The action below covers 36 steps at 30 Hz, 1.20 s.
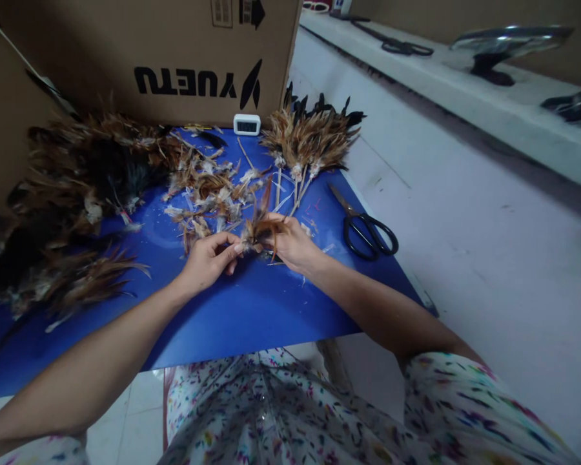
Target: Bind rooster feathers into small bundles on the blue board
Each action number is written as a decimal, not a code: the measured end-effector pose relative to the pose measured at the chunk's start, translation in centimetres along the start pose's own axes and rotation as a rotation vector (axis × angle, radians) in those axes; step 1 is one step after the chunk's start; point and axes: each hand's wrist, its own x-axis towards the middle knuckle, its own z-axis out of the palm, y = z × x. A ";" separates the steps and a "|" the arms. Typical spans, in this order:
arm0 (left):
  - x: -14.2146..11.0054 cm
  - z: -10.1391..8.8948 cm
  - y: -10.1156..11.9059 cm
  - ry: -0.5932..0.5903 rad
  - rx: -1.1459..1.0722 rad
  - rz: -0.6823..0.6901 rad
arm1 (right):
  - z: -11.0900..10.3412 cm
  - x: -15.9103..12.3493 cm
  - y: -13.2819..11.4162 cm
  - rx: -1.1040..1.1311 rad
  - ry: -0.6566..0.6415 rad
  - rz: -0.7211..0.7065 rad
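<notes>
Between my two hands is a small bunch of brown feathers (257,231), its tips pointing up and to the right. My left hand (214,257) pinches the pale lower end with thumb and forefinger. Around the right side of the bunch, my right hand (288,242) has its fingers closed, and some of them are hidden by the feathers. Just beyond my hands lies a scatter of loose brown and whitish feathers (213,187). Several feather bunches on sticks (314,139) rest farther back on the right, dark tips pointing away.
Black-handled scissors (368,236) lie at the right of the blue tabletop (213,316). Large heaps of feathers (97,168) cover the left side. A white digital timer (246,124) stands before a cardboard box (174,39). Another pair of scissors (407,48) lies on the wall ledge (436,77).
</notes>
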 end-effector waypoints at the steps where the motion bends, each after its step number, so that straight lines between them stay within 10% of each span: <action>1: 0.0 0.0 0.0 0.001 0.000 0.001 | 0.1 0.0 0.0 -0.012 0.004 -0.005; 36: 0.1 -0.4 -1.1 0.026 -0.007 -0.078 | -0.1 -0.1 -0.1 -0.110 -0.077 -0.075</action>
